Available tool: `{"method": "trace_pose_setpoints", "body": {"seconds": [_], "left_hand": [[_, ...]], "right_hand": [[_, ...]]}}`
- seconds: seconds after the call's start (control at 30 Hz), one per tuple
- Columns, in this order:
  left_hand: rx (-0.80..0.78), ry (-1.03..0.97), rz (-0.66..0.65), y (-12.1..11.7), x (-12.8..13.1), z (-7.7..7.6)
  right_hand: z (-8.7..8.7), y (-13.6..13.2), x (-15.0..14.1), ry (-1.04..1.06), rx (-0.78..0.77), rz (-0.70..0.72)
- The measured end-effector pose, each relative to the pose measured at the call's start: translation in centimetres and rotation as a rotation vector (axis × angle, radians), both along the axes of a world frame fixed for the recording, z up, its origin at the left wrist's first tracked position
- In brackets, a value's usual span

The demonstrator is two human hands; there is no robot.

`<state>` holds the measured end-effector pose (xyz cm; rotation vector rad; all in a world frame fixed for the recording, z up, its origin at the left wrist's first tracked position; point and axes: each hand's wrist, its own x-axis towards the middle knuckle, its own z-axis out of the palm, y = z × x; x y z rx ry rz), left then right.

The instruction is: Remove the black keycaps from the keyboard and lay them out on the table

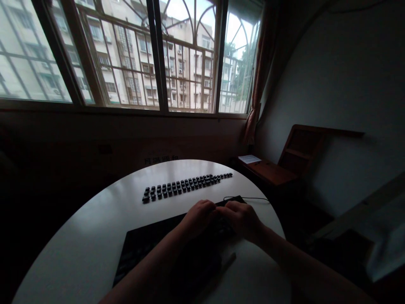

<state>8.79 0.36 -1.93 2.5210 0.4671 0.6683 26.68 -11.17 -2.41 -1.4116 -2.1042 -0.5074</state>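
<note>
A black keyboard (pixel 148 245) lies on a round white table (pixel 88 236), its cable (pixel 249 198) trailing off to the right. My left hand (pixel 199 217) and my right hand (pixel 242 219) rest side by side on the keyboard's far right end, fingers curled down onto it. What the fingertips grip is hidden in the dark. Beyond the hands, several loose black keycaps (pixel 186 185) lie in neat rows across the table.
A large barred window (pixel 152 55) fills the wall behind the table. To the right stand a low wooden desk (pixel 268 171) with a sheet of paper (pixel 249 158) and a wooden shelf (pixel 303 150). A curtain (pixel 257 84) hangs in the corner.
</note>
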Motion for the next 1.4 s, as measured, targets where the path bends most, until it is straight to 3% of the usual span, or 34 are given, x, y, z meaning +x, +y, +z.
{"method": "trace_pose_setpoints", "body": {"seconds": [0.17,0.47,0.53,0.67,0.77,0.93,1.1,1.4], "left_hand": [[-0.092,-0.066,0.007,0.6,-0.1,-0.2],[-0.252,-0.12,0.038,0.6,-0.2,-0.2],[-0.304,-0.135,0.058,0.7,-0.2,-0.1],[-0.318,-0.104,0.083,0.7,-0.1,-0.1],[-0.294,-0.082,0.086,0.7,-0.1,0.0],[-0.291,-0.056,0.117,0.6,-0.2,0.1],[-0.288,-0.02,0.117,0.6,-0.1,0.4],[-0.319,-0.028,0.109,0.6,0.0,0.6]], "right_hand": [[1.1,1.1,0.4,0.059,-0.099,-0.008],[2.4,2.9,1.2,0.053,-0.114,0.09],[3.5,4.7,3.0,0.102,-0.116,0.036],[5.1,10.2,8.6,0.217,-0.19,-0.264],[4.2,14.0,12.0,0.218,-0.288,-0.299],[0.3,17.2,14.0,0.197,-0.454,-0.314],[-1.7,18.2,14.6,0.188,-0.5,-0.342],[-2.3,17.9,15.0,0.207,-0.418,-0.338]]}}
